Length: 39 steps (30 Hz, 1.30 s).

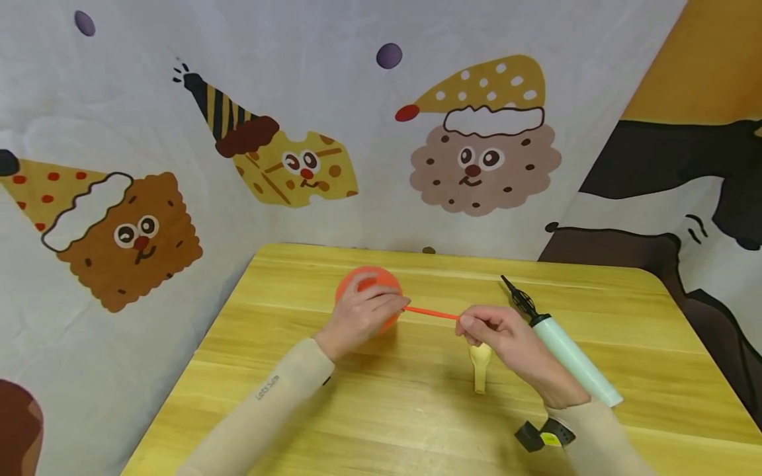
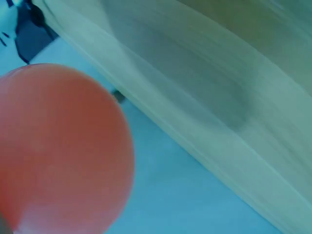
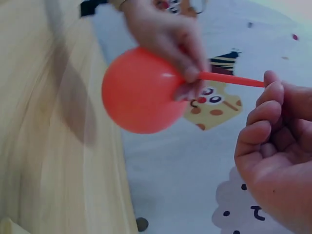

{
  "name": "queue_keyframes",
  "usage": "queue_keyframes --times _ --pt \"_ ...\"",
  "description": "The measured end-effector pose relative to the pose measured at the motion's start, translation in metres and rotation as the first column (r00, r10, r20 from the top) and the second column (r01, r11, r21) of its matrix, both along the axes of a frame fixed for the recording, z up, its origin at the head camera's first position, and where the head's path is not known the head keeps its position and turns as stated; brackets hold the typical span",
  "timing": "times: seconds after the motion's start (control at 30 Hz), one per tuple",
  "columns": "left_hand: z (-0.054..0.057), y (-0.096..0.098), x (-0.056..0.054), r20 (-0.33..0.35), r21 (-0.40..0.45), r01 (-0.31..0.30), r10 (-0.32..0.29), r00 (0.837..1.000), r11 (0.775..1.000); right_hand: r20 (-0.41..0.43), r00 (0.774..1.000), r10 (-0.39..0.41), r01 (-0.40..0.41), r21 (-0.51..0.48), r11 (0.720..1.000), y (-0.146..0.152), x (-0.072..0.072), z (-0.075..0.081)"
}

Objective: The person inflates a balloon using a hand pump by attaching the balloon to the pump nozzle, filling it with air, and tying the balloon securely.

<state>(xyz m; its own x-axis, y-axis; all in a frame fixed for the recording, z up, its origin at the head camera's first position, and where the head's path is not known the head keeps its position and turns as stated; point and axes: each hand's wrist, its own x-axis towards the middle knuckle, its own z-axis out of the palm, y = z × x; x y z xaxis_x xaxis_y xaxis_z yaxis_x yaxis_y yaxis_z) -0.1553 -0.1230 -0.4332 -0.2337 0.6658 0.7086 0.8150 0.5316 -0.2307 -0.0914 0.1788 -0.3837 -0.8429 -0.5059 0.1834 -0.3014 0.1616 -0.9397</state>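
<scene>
A round, inflated red-orange balloon has its neck stretched out thin toward the right. My left hand pinches the base of that neck, with the balloon's body behind the fingers in the head view. Thumb and forefinger of my right hand pinch the far end of the neck, other fingers curled in. In the left wrist view only the balloon's body shows large at the left. Partly under the right hand in the head view lies an uninflated pale yellow balloon.
A mint-green hand pump with a black nozzle lies on the wooden table, right of the right hand. Behind the table hangs a white cloth printed with cartoon biscuits. A black wrist strap piece hangs by the right cuff.
</scene>
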Motion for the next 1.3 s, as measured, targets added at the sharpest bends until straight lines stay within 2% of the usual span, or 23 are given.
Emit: queue_keyframes --times 0.13,0.2,0.3,0.43,0.53,0.6,0.67,0.7,0.73,0.8,0.83,0.87,0.9,0.93,0.97,1.0,1.07,1.1,1.13,1.17,1.2,1.27,1.3 --pt "-0.003 -0.013 -0.005 -0.022 0.012 0.009 -0.009 1.0 1.0 0.059 0.992 0.114 -0.096 -0.251 0.963 0.009 0.009 0.003" --pt "-0.002 -0.015 -0.007 0.013 0.009 0.042 -0.042 0.999 0.999 0.092 0.982 0.167 -0.121 -0.377 0.918 0.008 0.007 0.003" --pt "0.003 -0.011 -0.006 0.13 -0.009 0.115 -0.112 0.985 0.993 0.142 0.972 0.188 -0.093 -0.502 0.86 0.001 -0.005 0.001" --pt "0.013 0.003 0.0 0.335 -0.012 0.204 -0.189 0.923 0.979 0.283 0.945 0.164 0.045 -0.61 0.791 -0.012 -0.03 -0.004" --pt "0.018 0.01 0.006 0.48 0.017 0.255 -0.232 0.846 0.967 0.449 0.87 0.206 0.191 -0.691 0.697 -0.022 -0.047 -0.007" --pt "0.019 0.012 0.011 0.593 0.067 0.285 -0.268 0.759 0.956 0.537 0.804 0.256 0.28 -0.721 0.634 -0.027 -0.055 -0.01" --pt "0.019 0.013 0.016 0.719 0.161 0.29 -0.313 0.62 0.943 0.595 0.761 0.26 0.334 -0.702 0.629 -0.033 -0.06 -0.015" --pt "0.019 0.013 0.018 0.767 0.213 0.282 -0.339 0.544 0.935 0.615 0.749 0.247 0.343 -0.678 0.65 -0.037 -0.061 -0.018" --pt "0.02 0.013 0.02 0.812 0.274 0.259 -0.367 0.454 0.926 0.631 0.744 0.221 0.343 -0.644 0.684 -0.039 -0.061 -0.021" --pt "0.022 0.013 0.024 0.864 0.387 0.175 -0.423 0.273 0.905 0.649 0.747 0.147 0.33 -0.553 0.765 -0.045 -0.058 -0.029" --pt "0.023 0.013 0.026 0.87 0.437 0.124 -0.454 0.193 0.891 0.649 0.754 0.103 0.315 -0.494 0.81 -0.047 -0.056 -0.033" --pt "0.024 0.013 0.027 0.866 0.476 0.07 -0.481 0.135 0.877 0.637 0.768 0.068 0.289 -0.439 0.85 -0.049 -0.053 -0.037" --pt "0.025 0.013 0.028 0.858 0.507 0.015 -0.506 0.093 0.862 0.611 0.791 0.031 0.259 -0.381 0.887 -0.051 -0.05 -0.04" --pt "0.025 0.012 0.029 0.846 0.533 -0.04 -0.53 0.061 0.845 0.571 0.821 -0.009 0.234 -0.322 0.917 -0.054 -0.047 -0.043" --pt "0.026 0.012 0.029 0.831 0.556 -0.089 -0.555 0.042 0.826 0.511 0.858 -0.053 0.213 -0.259 0.942 -0.056 -0.044 -0.044" --pt "0.025 0.011 0.029 0.817 0.575 -0.129 -0.575 0.039 0.808 0.43 0.898 -0.099 0.197 -0.192 0.961 -0.058 -0.041 -0.046" --pt "0.024 0.011 0.029 0.808 0.586 -0.179 -0.584 0.069 0.79 0.185 0.965 -0.184 0.196 -0.045 0.98 -0.062 -0.035 -0.048" --pt "0.024 0.011 0.028 0.813 0.581 -0.195 -0.576 0.088 0.79 0.035 0.975 -0.217 0.216 0.028 0.976 -0.065 -0.032 -0.049" --pt "0.023 0.011 0.028 0.822 0.569 -0.207 -0.56 0.105 0.796 -0.129 0.964 -0.232 0.244 0.09 0.966 -0.066 -0.029 -0.049" --pt "0.023 0.012 0.027 0.834 0.552 -0.216 -0.537 0.129 0.806 -0.291 0.929 -0.229 0.279 0.142 0.95 -0.068 -0.027 -0.051" --pt "0.023 0.013 0.027 0.851 0.525 -0.219 -0.5 0.163 0.822 -0.443 0.871 -0.213 0.319 0.178 0.931 -0.069 -0.024 -0.052" --pt "0.023 0.013 0.027 0.88 0.457 -0.215 -0.404 0.249 0.863 -0.685 0.712 -0.156 0.392 0.203 0.897 -0.07 -0.019 -0.054" --pt "0.023 0.013 0.027 0.885 0.419 -0.206 -0.347 0.312 0.884 -0.766 0.631 -0.122 0.417 0.202 0.886 -0.071 -0.017 -0.055"
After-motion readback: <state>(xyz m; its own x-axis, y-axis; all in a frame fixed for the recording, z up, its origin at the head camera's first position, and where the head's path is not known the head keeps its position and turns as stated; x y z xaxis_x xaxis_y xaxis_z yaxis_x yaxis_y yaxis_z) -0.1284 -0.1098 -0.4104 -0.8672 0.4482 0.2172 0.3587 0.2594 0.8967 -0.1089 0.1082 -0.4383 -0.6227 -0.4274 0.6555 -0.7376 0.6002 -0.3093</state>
